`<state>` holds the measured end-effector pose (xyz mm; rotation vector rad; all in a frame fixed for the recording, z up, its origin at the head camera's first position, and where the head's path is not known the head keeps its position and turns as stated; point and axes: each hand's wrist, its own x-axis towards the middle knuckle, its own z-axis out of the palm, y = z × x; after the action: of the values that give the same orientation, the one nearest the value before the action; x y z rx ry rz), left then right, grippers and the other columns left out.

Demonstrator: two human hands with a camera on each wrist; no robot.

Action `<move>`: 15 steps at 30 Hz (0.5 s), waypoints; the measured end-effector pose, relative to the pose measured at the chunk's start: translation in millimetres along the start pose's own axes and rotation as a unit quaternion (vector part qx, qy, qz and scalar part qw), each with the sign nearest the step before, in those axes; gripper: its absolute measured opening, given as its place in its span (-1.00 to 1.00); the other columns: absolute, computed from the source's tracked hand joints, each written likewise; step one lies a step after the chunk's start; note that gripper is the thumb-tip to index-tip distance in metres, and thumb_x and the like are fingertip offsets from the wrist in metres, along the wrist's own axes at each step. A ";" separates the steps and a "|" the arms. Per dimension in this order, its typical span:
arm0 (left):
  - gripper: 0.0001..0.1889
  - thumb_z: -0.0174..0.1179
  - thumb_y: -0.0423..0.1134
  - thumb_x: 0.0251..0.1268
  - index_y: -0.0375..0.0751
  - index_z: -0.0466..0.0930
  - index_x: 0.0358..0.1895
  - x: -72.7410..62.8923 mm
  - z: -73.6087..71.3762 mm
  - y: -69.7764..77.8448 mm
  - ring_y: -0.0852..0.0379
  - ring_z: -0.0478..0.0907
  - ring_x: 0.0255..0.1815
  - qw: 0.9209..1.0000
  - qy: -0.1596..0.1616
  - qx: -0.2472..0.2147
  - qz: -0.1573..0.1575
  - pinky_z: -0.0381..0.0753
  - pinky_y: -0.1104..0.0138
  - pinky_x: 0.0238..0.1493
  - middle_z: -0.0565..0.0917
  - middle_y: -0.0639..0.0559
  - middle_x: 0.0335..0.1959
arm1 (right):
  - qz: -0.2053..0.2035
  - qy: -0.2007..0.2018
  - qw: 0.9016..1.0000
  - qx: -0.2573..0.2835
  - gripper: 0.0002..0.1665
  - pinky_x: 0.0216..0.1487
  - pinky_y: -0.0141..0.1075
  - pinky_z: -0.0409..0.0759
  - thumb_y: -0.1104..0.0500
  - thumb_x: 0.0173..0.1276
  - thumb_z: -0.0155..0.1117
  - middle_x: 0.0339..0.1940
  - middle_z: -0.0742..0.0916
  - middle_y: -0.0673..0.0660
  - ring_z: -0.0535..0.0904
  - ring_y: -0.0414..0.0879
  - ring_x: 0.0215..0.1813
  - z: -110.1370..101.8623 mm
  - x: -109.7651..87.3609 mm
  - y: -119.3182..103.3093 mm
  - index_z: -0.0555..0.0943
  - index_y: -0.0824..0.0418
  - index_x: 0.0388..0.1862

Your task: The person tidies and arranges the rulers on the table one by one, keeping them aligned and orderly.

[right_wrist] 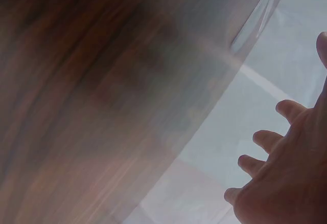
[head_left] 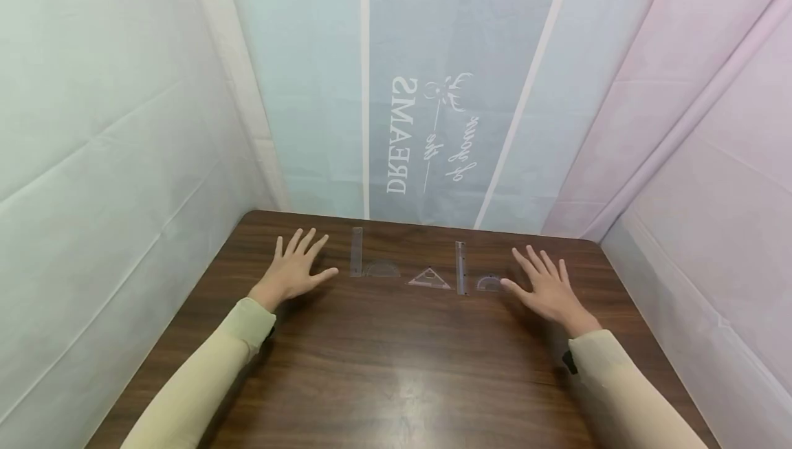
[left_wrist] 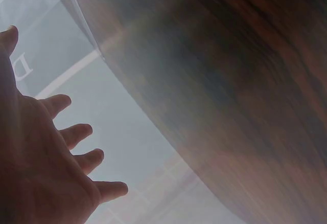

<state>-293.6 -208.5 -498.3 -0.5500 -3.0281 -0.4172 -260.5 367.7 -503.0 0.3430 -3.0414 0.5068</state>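
My left hand [head_left: 292, 274] is spread over the left part of the table, fingers apart and holding nothing. To its right a clear ruler [head_left: 357, 252] lies with a clear protractor [head_left: 382, 269] beside its lower end. A clear set square [head_left: 430, 279] sits near the middle, followed by a narrower clear ruler [head_left: 460, 267]. A second, smaller protractor [head_left: 489, 283] is farthest right. My right hand [head_left: 546, 291], also spread and holding nothing, has its thumb overlapping that protractor's right edge in the head view. Both wrist views show straight, parted fingers [left_wrist: 77, 134] [right_wrist: 268, 141].
The brown wood-grain table [head_left: 396, 346] ends at a far edge against a blue-grey curtain [head_left: 421, 36] with printed lettering. Pale cloth walls [head_left: 111, 126] stand along the left and right sides.
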 end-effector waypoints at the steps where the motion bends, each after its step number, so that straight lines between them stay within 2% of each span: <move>1: -0.02 0.08 0.45 0.52 -0.05 0.05 0.77 0.9 -0.1 1.8 -0.40 -0.21 0.76 1.000 0.000 -0.002 0.001 -0.38 -0.46 0.59 -0.02 -0.30 0.77 | -0.004 0.001 1.000 0.000 0.09 0.61 0.40 -0.56 -0.46 0.59 0.09 0.81 -0.01 0.35 -0.22 0.45 0.76 1.7 2.4 -2.9 0.02 0.05 0.83; 15: -0.03 0.05 0.45 0.53 0.00 0.03 0.78 13.8 7.6 21.4 -0.34 -0.25 0.78 1.000 -0.010 -0.002 0.012 -0.39 -0.42 0.61 -0.03 -0.24 0.78 | -0.055 -0.001 0.999 0.003 0.06 0.65 0.39 -0.42 -0.45 0.57 0.15 0.82 0.03 0.28 -0.19 0.37 0.78 20.0 30.8 -47.8 0.08 -0.01 0.82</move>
<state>-299.0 -182.5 -499.1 -0.5929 -3.0378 -0.4195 -279.9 310.6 -504.6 0.5066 -3.0026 0.5093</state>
